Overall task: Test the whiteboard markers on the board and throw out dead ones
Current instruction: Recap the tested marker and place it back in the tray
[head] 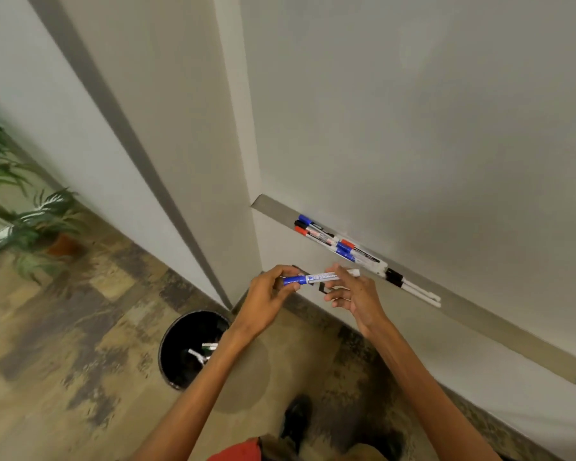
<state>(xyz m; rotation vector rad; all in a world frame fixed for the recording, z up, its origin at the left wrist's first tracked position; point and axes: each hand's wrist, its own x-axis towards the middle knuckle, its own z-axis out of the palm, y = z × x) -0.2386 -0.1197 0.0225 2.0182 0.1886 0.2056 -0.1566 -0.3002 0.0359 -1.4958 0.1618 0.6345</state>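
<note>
**Blue marker held in both hands, just under the tray**

You're facing the board [413, 111], which fills most of the view and looks blank from here. The floor [64, 327] below is patchy brown, with a plant [30, 221] off to your left. The tray [479, 314] runs along the bottom of the board. The black bin [180, 354] sits on the floor by the wall corner, under your left forearm, with a couple of binned markers [203, 351] inside. Your left hand [270, 294] is curled round the blue cap end of the marker [320, 277]. Your right hand [356, 294] pinches its white barrel. The marker lies level between them, in front of the wall and near the tray. A pile [333, 241] of red, blue and black ones lies in the tray
</note>
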